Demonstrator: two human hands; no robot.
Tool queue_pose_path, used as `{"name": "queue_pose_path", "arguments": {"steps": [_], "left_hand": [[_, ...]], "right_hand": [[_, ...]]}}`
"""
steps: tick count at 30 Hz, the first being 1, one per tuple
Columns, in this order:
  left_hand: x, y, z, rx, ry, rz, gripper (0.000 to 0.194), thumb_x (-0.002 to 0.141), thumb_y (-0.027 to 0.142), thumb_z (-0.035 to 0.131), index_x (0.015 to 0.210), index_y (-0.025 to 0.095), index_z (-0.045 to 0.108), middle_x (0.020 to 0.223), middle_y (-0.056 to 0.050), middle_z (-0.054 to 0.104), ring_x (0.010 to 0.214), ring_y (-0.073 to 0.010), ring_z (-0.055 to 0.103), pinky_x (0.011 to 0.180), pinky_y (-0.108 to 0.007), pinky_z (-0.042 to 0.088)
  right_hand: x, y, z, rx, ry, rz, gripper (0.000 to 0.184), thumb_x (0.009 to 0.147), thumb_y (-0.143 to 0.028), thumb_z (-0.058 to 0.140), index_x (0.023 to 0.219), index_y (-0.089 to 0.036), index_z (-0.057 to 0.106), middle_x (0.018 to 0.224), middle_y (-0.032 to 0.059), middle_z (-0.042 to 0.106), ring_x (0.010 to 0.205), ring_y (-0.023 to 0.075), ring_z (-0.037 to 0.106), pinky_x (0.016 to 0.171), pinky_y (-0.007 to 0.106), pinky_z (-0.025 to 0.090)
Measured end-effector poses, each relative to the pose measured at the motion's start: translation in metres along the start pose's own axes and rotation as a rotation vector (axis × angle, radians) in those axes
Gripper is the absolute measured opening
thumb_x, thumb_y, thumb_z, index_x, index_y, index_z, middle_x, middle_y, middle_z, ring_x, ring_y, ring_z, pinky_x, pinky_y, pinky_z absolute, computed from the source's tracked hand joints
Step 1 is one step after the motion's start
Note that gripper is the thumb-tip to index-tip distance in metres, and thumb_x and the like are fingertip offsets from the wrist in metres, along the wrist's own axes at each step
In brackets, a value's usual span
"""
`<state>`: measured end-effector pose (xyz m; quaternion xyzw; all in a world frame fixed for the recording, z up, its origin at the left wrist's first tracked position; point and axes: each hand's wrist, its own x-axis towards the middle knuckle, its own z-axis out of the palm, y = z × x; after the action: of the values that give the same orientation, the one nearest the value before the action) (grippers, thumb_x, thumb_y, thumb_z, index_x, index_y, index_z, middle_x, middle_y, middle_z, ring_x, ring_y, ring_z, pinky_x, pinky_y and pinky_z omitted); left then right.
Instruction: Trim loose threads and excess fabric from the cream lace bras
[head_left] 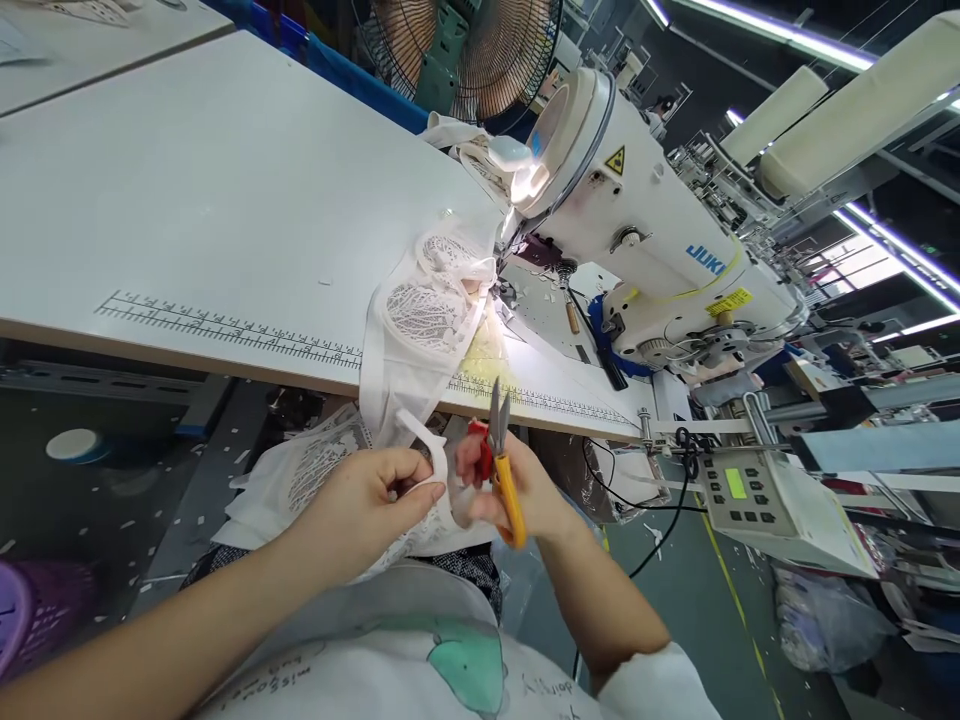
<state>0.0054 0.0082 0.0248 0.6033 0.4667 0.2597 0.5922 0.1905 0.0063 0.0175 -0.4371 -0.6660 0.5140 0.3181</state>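
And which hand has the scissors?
The right hand: it holds the orange-and-red scissors. The left hand has none; its thumb and fingertips pinch a narrow white strip instead.

A wire-caged fan [444, 60] stands behind the tabletop [225, 170]; a purple basket [56, 610] sits lower left; a filled plastic bag [821, 620] rests lower right; strip lights [780, 34] glow overhead.

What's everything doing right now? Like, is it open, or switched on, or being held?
Left hand: pinching a white strip
Right hand: holding scissors
Scissors: blades slightly apart, pointing away from the person
White lace garment: draped over the table edge
Sewing machine light: glowing
Control box screen: lit green
Ceiling light: on
Fan: can't tell if it's spinning
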Motion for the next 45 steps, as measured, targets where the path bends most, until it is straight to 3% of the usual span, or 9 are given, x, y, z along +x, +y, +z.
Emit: {"name": "queue_pose_path", "arguments": {"steps": [3, 7, 13, 22, 32, 35, 40, 45], "left_hand": [[0.000, 0.001, -0.004, 0.013, 0.011, 0.035, 0.031, 0.071, 0.038, 0.046, 0.048, 0.020, 0.035, 0.050, 0.006, 0.035, 0.044, -0.0081, 0.031, 0.041, -0.022, 0.026], [0.001, -0.002, -0.007, 0.004, 0.005, 0.026, 0.029, 0.070, 0.035, 0.046, 0.048, 0.020, 0.035, 0.051, 0.006, 0.035, 0.045, -0.0082, 0.031, 0.042, -0.021, 0.026], [0.003, -0.004, -0.009, -0.029, -0.076, -0.070, 0.029, 0.069, 0.036, 0.048, 0.050, 0.021, 0.032, 0.046, 0.008, 0.026, 0.040, -0.0068, 0.023, 0.037, -0.021, 0.018], [0.004, -0.009, -0.014, -0.027, -0.121, -0.034, 0.030, 0.071, 0.034, 0.048, 0.050, 0.020, 0.031, 0.047, 0.008, 0.027, 0.043, -0.0066, 0.024, 0.040, -0.020, 0.019], [0.003, -0.005, -0.019, -0.014, -0.142, -0.059, 0.029, 0.071, 0.038, 0.051, 0.051, 0.019, 0.041, 0.047, 0.007, 0.033, 0.044, -0.0076, 0.027, 0.041, -0.021, 0.022], [-0.001, -0.007, -0.019, 0.033, -0.090, -0.015, 0.029, 0.073, 0.037, 0.051, 0.052, 0.019, 0.044, 0.047, 0.007, 0.035, 0.043, -0.0080, 0.029, 0.040, -0.021, 0.023], [-0.006, -0.010, -0.021, 0.065, 0.016, 0.127, 0.026, 0.075, 0.036, 0.054, 0.056, 0.018, 0.057, 0.057, 0.003, 0.049, 0.049, -0.0096, 0.041, 0.042, -0.020, 0.031], [-0.012, -0.008, -0.026, -0.071, 0.046, 0.039, 0.019, 0.069, 0.036, 0.061, 0.062, 0.019, 0.064, 0.080, -0.004, 0.066, 0.066, -0.0153, 0.058, 0.052, -0.022, 0.045]], "right_hand": [[-0.013, 0.008, -0.024, -0.356, -0.225, 0.021, 0.068, 0.053, -0.085, 0.048, 0.070, -0.019, 0.039, 0.065, -0.0028, 0.039, 0.057, 0.0105, 0.035, 0.052, 0.024, 0.031], [-0.025, 0.018, -0.036, -0.579, -0.365, 0.092, 0.073, 0.052, -0.092, 0.031, 0.061, -0.019, 0.031, 0.059, -0.0051, 0.032, 0.053, 0.0084, 0.025, 0.049, 0.022, 0.023], [-0.022, 0.009, -0.029, -0.676, -0.383, 0.092, 0.070, 0.053, -0.087, 0.044, 0.060, -0.019, 0.031, 0.058, -0.0053, 0.032, 0.052, 0.0080, 0.023, 0.049, 0.022, 0.020], [-0.022, 0.005, -0.027, -0.653, -0.412, 0.120, 0.072, 0.057, -0.091, 0.026, 0.059, -0.020, 0.028, 0.053, -0.0057, 0.029, 0.049, 0.0078, 0.021, 0.046, 0.022, 0.019], [-0.027, 0.021, -0.014, -0.548, -0.251, 0.131, 0.057, 0.074, -0.072, 0.038, 0.054, -0.020, 0.028, 0.050, -0.0057, 0.026, 0.046, 0.0069, 0.024, 0.044, 0.021, 0.021], [-0.025, 0.019, -0.017, -0.531, -0.186, 0.090, 0.056, 0.075, -0.072, 0.039, 0.055, -0.020, 0.028, 0.051, -0.0054, 0.027, 0.047, 0.0077, 0.025, 0.044, 0.022, 0.023], [-0.025, 0.007, -0.010, -0.473, -0.034, -0.088, 0.049, 0.072, -0.067, 0.050, 0.072, -0.018, 0.045, 0.069, 0.0024, 0.050, 0.060, 0.0134, 0.046, 0.056, 0.026, 0.039], [-0.028, 0.013, 0.016, -0.486, -0.026, -0.197, 0.029, 0.075, -0.045, 0.060, 0.081, -0.019, 0.051, 0.077, 0.0054, 0.061, 0.072, 0.0169, 0.056, 0.066, 0.028, 0.045]]}}
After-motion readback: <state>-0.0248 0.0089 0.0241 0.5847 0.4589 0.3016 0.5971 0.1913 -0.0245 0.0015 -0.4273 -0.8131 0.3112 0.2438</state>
